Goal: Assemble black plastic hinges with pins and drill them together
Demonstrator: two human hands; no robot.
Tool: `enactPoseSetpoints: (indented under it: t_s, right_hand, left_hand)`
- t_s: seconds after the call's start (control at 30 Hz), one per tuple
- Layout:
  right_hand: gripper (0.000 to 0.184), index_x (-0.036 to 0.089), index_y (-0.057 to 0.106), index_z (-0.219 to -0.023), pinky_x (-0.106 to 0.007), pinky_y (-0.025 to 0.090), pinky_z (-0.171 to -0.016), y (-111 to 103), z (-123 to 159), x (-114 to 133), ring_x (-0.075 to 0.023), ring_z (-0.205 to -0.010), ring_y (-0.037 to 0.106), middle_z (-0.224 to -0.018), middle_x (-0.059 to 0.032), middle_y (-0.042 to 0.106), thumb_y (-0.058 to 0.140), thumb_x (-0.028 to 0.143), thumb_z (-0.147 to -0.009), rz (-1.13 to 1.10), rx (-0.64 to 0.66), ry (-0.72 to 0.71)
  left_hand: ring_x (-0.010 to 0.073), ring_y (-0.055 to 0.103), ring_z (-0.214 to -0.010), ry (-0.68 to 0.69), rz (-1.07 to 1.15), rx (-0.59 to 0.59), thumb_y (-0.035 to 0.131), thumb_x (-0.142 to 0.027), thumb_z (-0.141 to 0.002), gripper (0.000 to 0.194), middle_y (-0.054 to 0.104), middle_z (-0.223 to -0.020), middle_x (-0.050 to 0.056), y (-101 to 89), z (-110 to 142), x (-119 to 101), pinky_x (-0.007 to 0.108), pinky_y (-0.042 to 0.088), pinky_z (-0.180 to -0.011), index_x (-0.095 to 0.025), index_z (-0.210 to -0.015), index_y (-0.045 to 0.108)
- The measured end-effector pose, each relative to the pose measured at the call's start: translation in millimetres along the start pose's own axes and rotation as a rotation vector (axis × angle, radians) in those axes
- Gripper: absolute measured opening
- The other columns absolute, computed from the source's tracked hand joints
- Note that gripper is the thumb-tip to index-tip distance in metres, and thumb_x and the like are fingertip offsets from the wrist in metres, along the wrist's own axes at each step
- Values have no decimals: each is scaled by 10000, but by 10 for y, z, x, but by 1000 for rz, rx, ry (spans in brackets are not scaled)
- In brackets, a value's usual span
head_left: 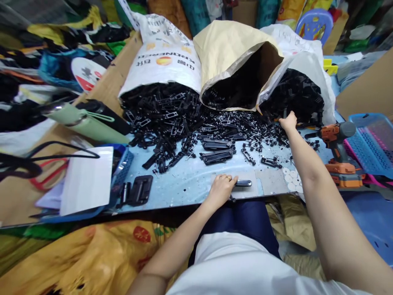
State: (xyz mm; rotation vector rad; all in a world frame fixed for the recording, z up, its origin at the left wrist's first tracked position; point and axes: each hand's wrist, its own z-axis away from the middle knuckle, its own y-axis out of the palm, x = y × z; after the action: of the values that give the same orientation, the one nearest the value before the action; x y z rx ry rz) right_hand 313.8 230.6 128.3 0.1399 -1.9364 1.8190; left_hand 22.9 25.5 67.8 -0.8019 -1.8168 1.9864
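Note:
My left hand point(222, 190) rests at the front edge of the table, its fingers closed around a dark handle-like part. A shiny metal bar point(243, 183) of that part sticks out to the right, over a pale plate. My right hand point(288, 121) is stretched forward to the mouth of the right white sack point(328, 88). Its fingers are drawn together among black plastic parts point(294, 96), and what they pinch is too small to tell. Between the hands lie stacked black bars point(217, 156) and a loose black linkage piece point(248, 156).
A printed white sack point(162, 57) and a tan paper sack point(230, 49) spill black parts and screws point(239, 127) across the blue table. An orange cordless drill point(337, 151) stands right, beside a blue basket point(373, 143). A blue tray point(124, 166) and green bottle point(89, 123) are left.

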Motion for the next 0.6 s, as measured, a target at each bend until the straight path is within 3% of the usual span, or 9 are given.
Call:
enactPoseSetpoints:
  t_s: [0.1, 0.17, 0.27, 0.37, 0.43, 0.6]
  right_hand:
    - [397, 29, 401, -1235, -360, 345, -866, -11, 244, -25, -218, -1044, 493, -1164, -231, 514, 355, 208, -883, 45, -7, 40]
    - [395, 125, 406, -1239, -315, 388, -778, -16, 576, -11, -209, -929, 554, -1068, -157, 588, 418, 300, -885, 68, 84, -51]
    - [320, 188, 492, -1116, -278, 390, -648, 20, 1239, 14, -192, -733, 576, -902, -95, 636, 471, 389, -869, 180, 387, -344]
    - [258, 177, 550, -955, -275, 379, -654, 125, 1861, 1, -196, -769, 575, -902, -97, 620, 463, 406, -877, 329, 616, -810]
    - [281, 158, 552, -921, -276, 373, -666, 220, 2133, -28, -199, -793, 574, -889, -102, 605, 453, 418, -883, 393, 630, -978]
    - [351, 141, 530, -987, -257, 312, -563, 405, 2310, -73, -184, -743, 566, -856, -94, 592, 344, 432, -922, 512, 563, -948]
  left_hand:
    - [207, 582, -848, -101, -24, -11, 418, -157, -878, 317, 630, -858, 92, 16, 130, 66, 334, 437, -748, -176, -1167, 546]
    - [213, 575, -863, -144, -4, 14, 426, -177, -878, 320, 623, -886, 98, 43, 162, 86, 332, 436, -738, -169, -1178, 536]
    - [220, 554, -954, -112, 88, 44, 473, -245, -869, 355, 603, -1012, 103, 85, 103, 59, 335, 439, -792, -172, -1214, 503]
    - [216, 535, -1003, -41, 182, 79, 451, -265, -879, 350, 592, -1061, 92, 98, -7, 3, 353, 421, -872, -181, -1216, 496]
    - [223, 527, -1020, -27, 221, 106, 418, -244, -883, 339, 588, -1079, 95, 85, -59, -25, 375, 404, -902, -176, -1205, 501]
    - [231, 503, -1069, -29, 250, 161, 375, -199, -863, 370, 561, -1145, 101, 13, -101, -59, 392, 384, -924, -173, -1218, 474]
